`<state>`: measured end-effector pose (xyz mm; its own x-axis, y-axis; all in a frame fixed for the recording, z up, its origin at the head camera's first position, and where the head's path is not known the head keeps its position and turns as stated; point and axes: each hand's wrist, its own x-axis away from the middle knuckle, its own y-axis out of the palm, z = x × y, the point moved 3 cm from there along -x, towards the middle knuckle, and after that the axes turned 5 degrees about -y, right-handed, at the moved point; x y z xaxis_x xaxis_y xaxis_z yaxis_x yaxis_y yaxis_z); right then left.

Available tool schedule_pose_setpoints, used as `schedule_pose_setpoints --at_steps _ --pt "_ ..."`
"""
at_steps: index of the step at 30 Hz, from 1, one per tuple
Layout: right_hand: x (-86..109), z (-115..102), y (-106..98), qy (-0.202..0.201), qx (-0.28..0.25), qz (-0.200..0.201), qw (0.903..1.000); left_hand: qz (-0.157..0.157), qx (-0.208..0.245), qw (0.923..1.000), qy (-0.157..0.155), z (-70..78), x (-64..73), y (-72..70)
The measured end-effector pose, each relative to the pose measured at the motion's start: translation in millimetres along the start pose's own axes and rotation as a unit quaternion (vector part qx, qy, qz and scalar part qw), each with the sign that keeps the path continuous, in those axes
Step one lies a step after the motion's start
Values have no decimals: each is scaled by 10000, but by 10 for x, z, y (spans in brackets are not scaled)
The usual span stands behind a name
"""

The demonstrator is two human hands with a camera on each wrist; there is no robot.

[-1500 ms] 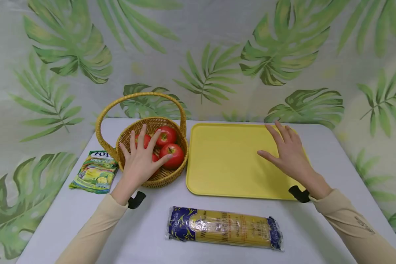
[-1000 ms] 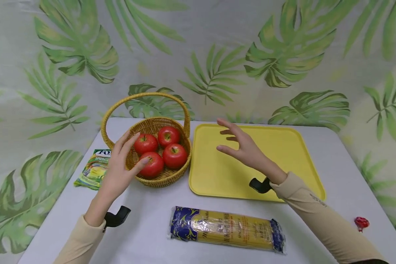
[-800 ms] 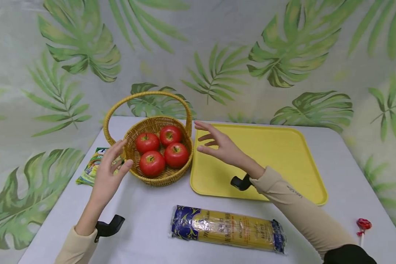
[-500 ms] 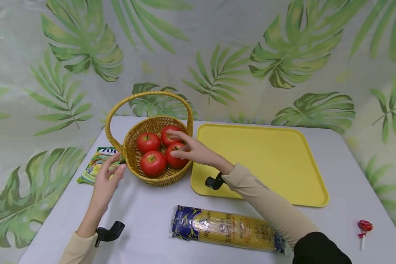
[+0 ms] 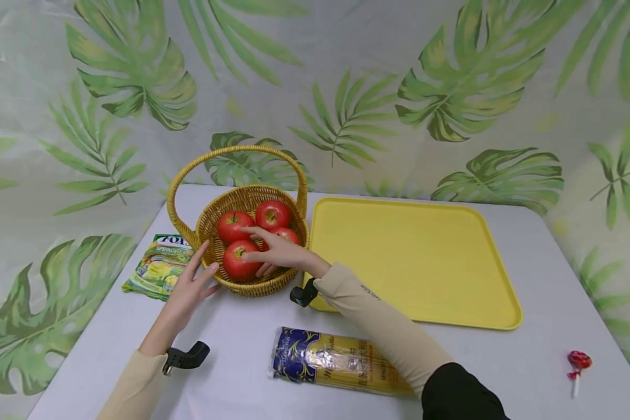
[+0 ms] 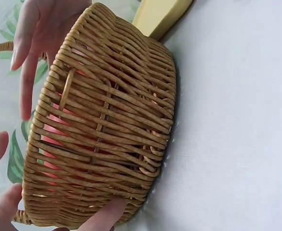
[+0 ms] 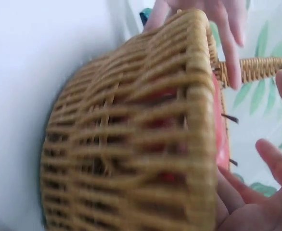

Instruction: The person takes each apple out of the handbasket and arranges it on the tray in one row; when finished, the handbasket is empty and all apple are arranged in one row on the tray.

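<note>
A wicker basket (image 5: 257, 288) with a tall arched handle stands at the back left of the table, with several red apples inside. My left hand (image 5: 188, 291) is at the basket's left front side, fingers spread; the left wrist view has one fingertip (image 6: 109, 211) against the woven wall. Over the basket's right front rim reaches my right hand (image 5: 282, 252). Its fingers are loosely spread above the apples and near the front apple (image 5: 240, 262), partly covering the right-hand apple (image 5: 287, 234). Whether they touch the apples is hard to tell.
A green and yellow candy bag (image 5: 157, 268) lies left of the basket. To its right is a yellow tray (image 5: 415, 262). A spaghetti pack (image 5: 341, 361) lies in front, partly under my right forearm's line of sight. A red lollipop (image 5: 579, 359) lies far right.
My right hand has swept left from above the tray to over the apples. The left hand drew back from above the basket, then came in to its left front side.
</note>
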<state>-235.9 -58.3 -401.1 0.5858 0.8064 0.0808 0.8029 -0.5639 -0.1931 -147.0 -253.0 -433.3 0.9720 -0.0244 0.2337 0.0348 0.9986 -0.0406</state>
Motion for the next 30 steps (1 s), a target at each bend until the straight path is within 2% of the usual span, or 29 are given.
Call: schedule_pose_setpoints --at_steps 8,12,14,16,21,25,30 --pt "-135 39 125 401 98 52 9991 2 -254 9996 -83 -58 -76 -33" --pt "-182 58 157 513 285 90 9982 -57 -171 9998 -49 -70 -84 -30" --pt "-203 62 171 547 515 121 9971 -93 -129 9999 -23 -69 -81 -25" --pt "-218 55 184 546 961 166 9937 -129 -104 9999 -9 -62 -76 -20" --pt "-223 36 218 475 1897 409 9798 -199 -39 9998 -4 -47 -73 -16" --pt "-204 48 234 431 1789 626 9809 -211 2 9998 -8 -48 -78 -13" --pt "-166 82 226 374 920 709 9925 -212 35 9998 -26 -73 -85 -14"
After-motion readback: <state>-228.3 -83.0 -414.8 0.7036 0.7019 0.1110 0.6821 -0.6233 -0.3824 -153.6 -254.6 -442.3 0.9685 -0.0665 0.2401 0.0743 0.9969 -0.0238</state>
